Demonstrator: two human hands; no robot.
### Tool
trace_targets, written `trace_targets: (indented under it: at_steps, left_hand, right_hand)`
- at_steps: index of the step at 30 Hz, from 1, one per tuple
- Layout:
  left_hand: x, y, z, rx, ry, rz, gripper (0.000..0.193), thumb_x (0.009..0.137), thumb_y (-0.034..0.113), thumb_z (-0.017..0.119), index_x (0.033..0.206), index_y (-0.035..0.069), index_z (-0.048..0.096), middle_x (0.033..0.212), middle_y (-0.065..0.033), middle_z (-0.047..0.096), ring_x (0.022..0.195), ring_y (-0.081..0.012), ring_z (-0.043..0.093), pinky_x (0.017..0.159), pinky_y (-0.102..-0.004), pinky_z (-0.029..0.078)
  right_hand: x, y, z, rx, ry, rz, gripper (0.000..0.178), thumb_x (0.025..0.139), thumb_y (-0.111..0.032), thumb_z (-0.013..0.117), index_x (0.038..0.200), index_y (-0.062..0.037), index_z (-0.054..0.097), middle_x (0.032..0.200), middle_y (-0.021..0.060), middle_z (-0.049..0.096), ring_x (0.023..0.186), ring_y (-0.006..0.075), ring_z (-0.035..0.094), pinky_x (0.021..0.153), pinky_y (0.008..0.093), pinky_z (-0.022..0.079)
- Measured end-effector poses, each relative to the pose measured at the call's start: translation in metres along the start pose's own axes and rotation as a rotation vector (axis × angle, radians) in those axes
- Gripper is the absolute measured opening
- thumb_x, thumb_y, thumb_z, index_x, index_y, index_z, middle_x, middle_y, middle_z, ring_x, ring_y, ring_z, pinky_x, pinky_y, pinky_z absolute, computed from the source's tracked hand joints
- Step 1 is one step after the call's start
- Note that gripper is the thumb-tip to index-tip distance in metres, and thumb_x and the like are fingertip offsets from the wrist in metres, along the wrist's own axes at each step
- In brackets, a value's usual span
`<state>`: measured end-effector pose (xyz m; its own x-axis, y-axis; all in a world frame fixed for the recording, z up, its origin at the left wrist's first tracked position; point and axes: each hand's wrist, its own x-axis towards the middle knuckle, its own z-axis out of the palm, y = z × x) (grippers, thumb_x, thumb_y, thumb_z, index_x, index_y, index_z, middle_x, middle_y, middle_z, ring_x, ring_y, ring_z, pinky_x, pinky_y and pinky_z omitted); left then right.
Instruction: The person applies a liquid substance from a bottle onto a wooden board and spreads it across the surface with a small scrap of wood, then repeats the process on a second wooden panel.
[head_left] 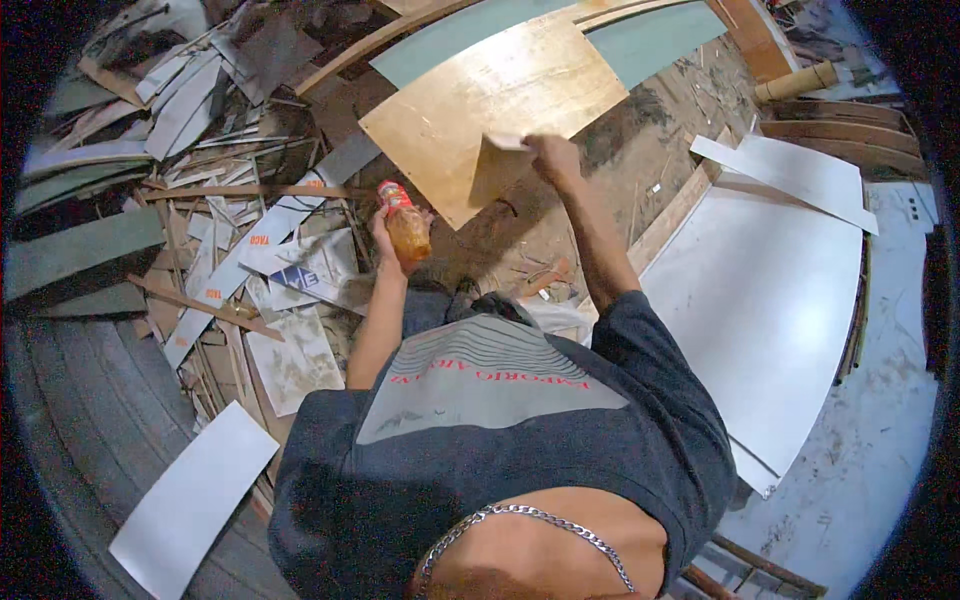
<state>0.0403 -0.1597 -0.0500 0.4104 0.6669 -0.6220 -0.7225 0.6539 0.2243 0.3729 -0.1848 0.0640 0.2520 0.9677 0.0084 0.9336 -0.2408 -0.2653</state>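
Your right hand (553,157) is clenched on the near edge of a small tan plywood offcut (492,172), which rests against the large tan plywood sheet (500,100) ahead of you. Your left hand (385,232) grips a plastic bottle of orange liquid with a red cap (406,224), upright, just left of the offcut and nearer your body. The offcut's long axis runs away from you. Its lower edge merges with shadow; your fingertips are hidden.

orange bottle (408,228), red cap; tan plywood sheet (500,100)
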Motion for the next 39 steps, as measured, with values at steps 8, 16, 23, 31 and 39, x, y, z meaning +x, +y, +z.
trace_targets:
  at_steps: [8,16,23,31,39]
  left_hand:
    - [0.006,0.014,0.001,-0.078,0.020,-0.118,0.072,0.082,0.054,0.057,0.117,-0.008,0.050,0.114,-0.0266,0.056,0.109,-0.0415,0.057,0.094,-0.0456,0.049]
    - [0.030,0.059,-0.048,-0.036,-0.091,-0.314,0.061,0.084,0.045,0.059,0.123,-0.001,0.049,0.111,-0.0206,0.059,0.100,-0.0395,0.059,0.100,-0.0580,0.045]
    - [0.034,0.132,-0.136,0.048,0.088,-0.056,0.048,0.079,0.049,0.061,0.103,0.008,0.058,0.091,-0.0110,0.063,0.086,-0.0321,0.062,0.078,-0.0472,0.054]
    - [-0.104,0.211,-0.337,0.003,0.544,0.354,0.030,0.084,0.042,0.062,0.095,0.014,0.060,0.095,-0.0078,0.068,0.075,-0.0279,0.064,0.067,-0.0456,0.053]
    - [-0.108,0.223,-0.302,0.072,0.585,0.349,0.034,0.083,0.042,0.063,0.100,0.013,0.058,0.097,-0.0091,0.068,0.079,-0.0289,0.064,0.069,-0.0455,0.052]
  right_hand:
    - [-0.198,0.034,0.078,-0.265,-0.685,0.003,0.039,0.073,-0.004,0.061,0.107,-0.0199,0.073,0.098,0.0159,0.070,0.089,0.0344,0.067,0.075,0.0427,0.054]
    - [-0.085,-0.013,-0.006,0.159,0.008,0.253,0.054,0.071,0.009,0.054,0.116,-0.0166,0.068,0.102,0.0168,0.069,0.090,0.0325,0.068,0.076,0.0378,0.053]
    - [0.062,-0.069,0.020,0.060,0.330,0.068,0.034,0.082,-0.004,0.054,0.112,-0.0140,0.068,0.102,0.0123,0.068,0.093,0.0328,0.065,0.079,0.0406,0.052]
    - [-0.010,-0.145,0.020,0.063,-0.160,-0.052,0.051,0.075,0.000,0.056,0.122,-0.0202,0.065,0.106,0.0146,0.068,0.097,0.0335,0.065,0.080,0.0429,0.053]
    - [0.095,-0.057,0.045,-0.124,0.012,0.339,0.024,0.088,-0.014,0.052,0.104,-0.0066,0.069,0.094,0.0176,0.069,0.084,0.0315,0.068,0.073,0.0438,0.053]
